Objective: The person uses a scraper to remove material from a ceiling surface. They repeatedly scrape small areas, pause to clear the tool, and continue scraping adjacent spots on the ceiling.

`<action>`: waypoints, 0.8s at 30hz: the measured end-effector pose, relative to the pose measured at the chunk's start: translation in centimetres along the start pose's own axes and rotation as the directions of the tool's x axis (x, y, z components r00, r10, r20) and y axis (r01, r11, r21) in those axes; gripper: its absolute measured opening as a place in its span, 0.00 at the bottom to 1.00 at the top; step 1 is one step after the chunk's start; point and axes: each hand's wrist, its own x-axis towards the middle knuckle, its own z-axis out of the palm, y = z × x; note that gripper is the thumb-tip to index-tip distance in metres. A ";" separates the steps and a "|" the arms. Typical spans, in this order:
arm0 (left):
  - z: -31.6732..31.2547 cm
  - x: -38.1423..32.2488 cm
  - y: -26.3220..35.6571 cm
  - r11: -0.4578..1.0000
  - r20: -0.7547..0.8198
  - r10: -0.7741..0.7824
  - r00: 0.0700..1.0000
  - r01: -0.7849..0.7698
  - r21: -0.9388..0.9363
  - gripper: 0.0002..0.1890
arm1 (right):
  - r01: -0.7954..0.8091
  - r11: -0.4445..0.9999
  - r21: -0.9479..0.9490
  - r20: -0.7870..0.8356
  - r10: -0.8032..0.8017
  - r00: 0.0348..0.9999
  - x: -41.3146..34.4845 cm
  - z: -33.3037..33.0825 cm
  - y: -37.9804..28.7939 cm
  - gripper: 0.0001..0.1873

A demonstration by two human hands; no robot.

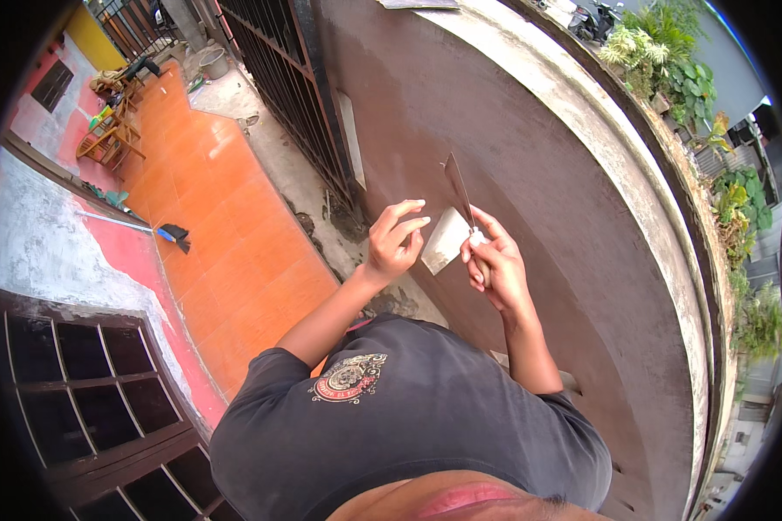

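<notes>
My right hand (pixel 500 267) grips the handle of a trowel or scraper (pixel 458 185) with a thin metal blade. The blade points away from me and shows nearly edge-on; pale material sits near where it meets the handle. My left hand (pixel 394 244) is raised to the left of the tool, its fingers bent and apart, with nothing in it. Both hands are in front of a brown-grey plastered wall (pixel 547 189). A pale four-sided patch or recess (pixel 444 242) in the wall shows between them. Whether the blade touches the wall cannot be told.
Left of the wall stand a dark metal gate (pixel 293 84) and a ledge of orange floor tiles (pixel 234 221). Farther left are a broom (pixel 174 237), wooden chairs (pixel 111 140) and a window (pixel 85 384). A bucket (pixel 215 63) stands beyond; plants (pixel 691 84) grow past the wall's top.
</notes>
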 end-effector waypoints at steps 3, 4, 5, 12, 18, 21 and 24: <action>-3.1 -1.6 -2.1 0.981 -0.036 -0.194 0.980 0.193 -0.029 0.14 | 0.097 0.992 -0.079 -0.130 -0.107 0.986 -4.2 -2.9 -0.9 0.30; -4.3 -2.0 -2.9 0.979 -0.081 -0.197 0.977 0.201 0.039 0.13 | 0.091 0.991 -0.097 -0.143 -0.104 0.984 -4.8 -3.5 -1.7 0.30; -5.3 -2.6 -3.5 0.972 -0.127 -0.197 0.972 0.211 0.108 0.13 | 0.084 0.990 -0.115 -0.155 -0.102 0.983 -5.1 -3.7 -2.5 0.30; -6.7 -2.0 -3.3 0.973 -0.091 -0.230 0.969 0.231 -0.004 0.13 | 0.061 0.997 0.039 -0.185 -0.052 0.981 8.0 1.5 2.1 0.30; -10.6 -3.4 -3.8 0.965 -0.175 -0.239 0.955 0.253 0.062 0.13 | -0.026 0.997 -0.074 -0.042 0.023 0.999 4.6 1.1 1.0 0.27; -12.0 -4.8 -4.5 0.953 -0.216 -0.282 0.935 0.299 0.050 0.13 | 0.072 0.991 -0.116 -0.144 -0.089 0.986 0.1 -0.6 -2.1 0.26; -12.9 -5.4 -4.3 0.946 -0.219 -0.299 0.929 0.318 0.058 0.13 | 0.174 0.983 -0.052 -0.172 -0.180 0.969 0.2 -1.1 -3.5 0.30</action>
